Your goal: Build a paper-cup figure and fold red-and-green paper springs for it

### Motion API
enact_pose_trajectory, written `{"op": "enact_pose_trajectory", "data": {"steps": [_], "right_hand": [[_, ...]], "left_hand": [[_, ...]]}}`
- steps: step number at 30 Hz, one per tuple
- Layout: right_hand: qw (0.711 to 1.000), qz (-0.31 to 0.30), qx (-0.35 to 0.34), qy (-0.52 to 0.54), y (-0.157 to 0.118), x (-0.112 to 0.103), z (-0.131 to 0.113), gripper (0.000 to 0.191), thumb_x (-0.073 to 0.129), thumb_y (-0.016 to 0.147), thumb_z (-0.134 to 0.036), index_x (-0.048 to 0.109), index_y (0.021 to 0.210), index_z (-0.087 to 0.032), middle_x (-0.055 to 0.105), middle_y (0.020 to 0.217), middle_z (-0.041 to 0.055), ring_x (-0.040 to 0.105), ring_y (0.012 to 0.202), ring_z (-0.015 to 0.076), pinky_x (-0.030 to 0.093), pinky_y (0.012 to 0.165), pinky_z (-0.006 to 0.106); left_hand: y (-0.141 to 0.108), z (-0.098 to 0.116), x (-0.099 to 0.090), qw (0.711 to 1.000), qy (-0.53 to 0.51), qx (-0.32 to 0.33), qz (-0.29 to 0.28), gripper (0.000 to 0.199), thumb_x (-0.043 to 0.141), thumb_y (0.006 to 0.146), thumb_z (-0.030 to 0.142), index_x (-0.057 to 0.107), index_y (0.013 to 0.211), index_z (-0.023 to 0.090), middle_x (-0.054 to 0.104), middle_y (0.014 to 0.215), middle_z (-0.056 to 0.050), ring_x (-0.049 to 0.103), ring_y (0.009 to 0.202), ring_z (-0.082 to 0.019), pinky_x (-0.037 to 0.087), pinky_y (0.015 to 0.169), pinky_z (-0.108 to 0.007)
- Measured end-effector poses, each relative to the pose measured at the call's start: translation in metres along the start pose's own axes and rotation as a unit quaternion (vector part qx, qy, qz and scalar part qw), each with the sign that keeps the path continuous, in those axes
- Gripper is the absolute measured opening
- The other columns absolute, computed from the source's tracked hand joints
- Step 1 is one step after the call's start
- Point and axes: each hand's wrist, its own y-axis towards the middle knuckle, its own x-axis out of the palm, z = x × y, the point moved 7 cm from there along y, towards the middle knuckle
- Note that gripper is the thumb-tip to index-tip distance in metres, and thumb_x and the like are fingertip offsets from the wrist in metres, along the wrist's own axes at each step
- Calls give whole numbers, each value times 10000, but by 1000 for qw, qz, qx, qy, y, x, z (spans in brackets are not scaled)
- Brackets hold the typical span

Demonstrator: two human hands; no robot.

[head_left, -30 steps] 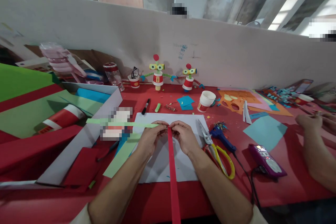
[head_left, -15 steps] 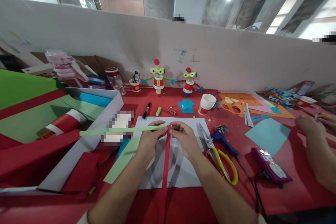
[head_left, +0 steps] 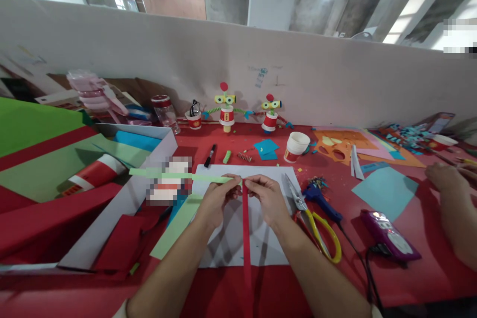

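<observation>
My left hand pinches a pale green paper strip near its right end; the rest of the strip reaches out to the left. Between the fingertips of my right hand is the top end of a red paper strip, which runs down towards me. The two strip ends meet at a corner between my hands, partly covered by fingers, so I cannot tell whether they are stuck together. Both hands are above a white sheet of paper. Scissors with yellow-and-red handles lie just right of the sheet.
A blue glue gun and a purple device with a cord lie right. Two paper-cup robot figures stand by the wall, with stacked paper cups nearer. A box sits left. Another person's hand is far right.
The green strip's free end has risen and shifted right. The red strip has swung slightly to the right at its lower part. Both hands keep their pinch, with the left fingers curled more underneath.
</observation>
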Motion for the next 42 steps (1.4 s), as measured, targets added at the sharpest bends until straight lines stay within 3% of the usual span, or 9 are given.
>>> {"op": "enact_pose_trajectory", "data": {"steps": [5,11,16,18,21,24,27,34,42], "right_hand": [[997,21,39,61,1,-5,5,124,766,564,-265,704,639,-189,606,585,-26,481,562,92,372,589,247],[995,-49,89,8,1,-1,4,152,750,596,-302,672,622,-174,587,539,-23,494,519,90,347,546,245],[997,-40,63,31,3,-5,-6,171,772,571,-297,672,613,-164,571,520,-27,461,492,77,318,510,235],[996,-21,53,69,2,-6,-5,183,780,559,-304,669,608,-168,571,523,-28,459,495,80,326,505,234],[993,2,35,116,0,-5,-1,209,794,564,-322,639,584,-183,578,543,-31,477,521,89,365,525,235],[994,-20,3,110,-4,5,-2,207,778,618,-340,629,607,-198,599,583,-26,512,568,105,404,569,246],[996,-66,-25,59,-11,15,-8,175,734,689,-350,655,660,-197,628,622,-9,532,585,115,418,582,256],[985,-110,-105,-83,-22,22,-26,119,670,767,-318,685,735,-204,626,620,-4,560,587,133,441,575,266],[967,-97,-165,-169,-22,18,-38,106,663,774,-302,666,742,-201,622,686,7,562,651,147,443,615,267]], "left_hand": [[-2,-2,6,996,88,11,-27,228,730,653,360,624,605,163,557,586,22,473,592,-111,349,587,-247],[0,1,3,991,121,32,-44,165,710,654,271,626,569,157,513,539,32,422,571,-104,324,572,-243],[-5,0,15,988,33,-22,-150,222,680,737,381,668,708,162,608,678,-11,513,636,-119,403,648,-247],[-7,3,20,985,38,3,-171,196,717,709,342,678,806,176,647,774,-28,556,697,-135,422,679,-250],[-9,10,22,982,71,94,-144,279,781,628,236,669,882,206,658,843,-16,574,774,-151,423,695,-238],[-9,15,11,983,77,156,-63,131,726,696,288,663,773,202,630,731,3,550,722,-152,421,694,-253],[-9,19,0,978,92,189,-17,152,666,753,314,642,665,193,593,642,7,526,667,-156,413,678,-271],[-23,33,-3,959,78,272,-15,89,659,756,281,635,703,213,560,650,12,497,630,-151,393,622,-269],[-26,39,4,951,134,279,-21,76,669,758,259,728,732,219,628,742,-36,560,729,-184,435,682,-285]]}}
